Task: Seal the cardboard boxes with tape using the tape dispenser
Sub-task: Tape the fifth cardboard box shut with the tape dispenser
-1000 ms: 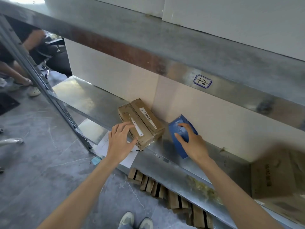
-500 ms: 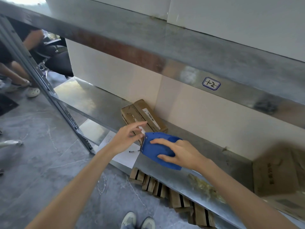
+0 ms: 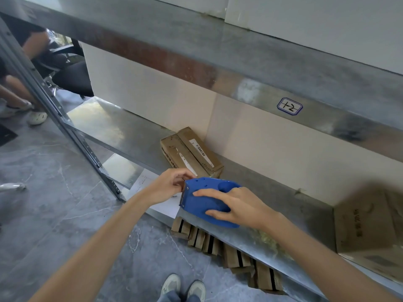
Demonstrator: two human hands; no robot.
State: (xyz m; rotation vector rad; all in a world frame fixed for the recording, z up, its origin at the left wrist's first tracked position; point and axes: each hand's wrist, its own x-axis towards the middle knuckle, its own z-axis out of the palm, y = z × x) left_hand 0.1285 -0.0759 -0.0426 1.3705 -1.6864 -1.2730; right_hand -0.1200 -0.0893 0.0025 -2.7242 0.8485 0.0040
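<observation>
A small brown cardboard box (image 3: 192, 154) with white barcode labels lies on the lower metal shelf (image 3: 122, 129), against the back wall. In front of it my right hand (image 3: 237, 207) grips a blue tape dispenser (image 3: 207, 199) held above the shelf's front edge, serrated blade pointing left. My left hand (image 3: 171, 185) is at the blade end with fingers pinched together; whether it pinches tape I cannot make out. Both hands are apart from the box.
A larger cardboard box (image 3: 368, 227) stands on the shelf at the right. Flat cardboard pieces (image 3: 224, 247) lie on the floor under the shelf, beside a white paper sheet (image 3: 150, 188). An upper shelf (image 3: 218, 62) hangs overhead. A diagonal metal post (image 3: 56, 110) and another person's legs (image 3: 19, 101) are at left.
My right hand picked the dispenser up from the wall side and brought it forward and left. My left hand left the box and moved to the dispenser's blade end.
</observation>
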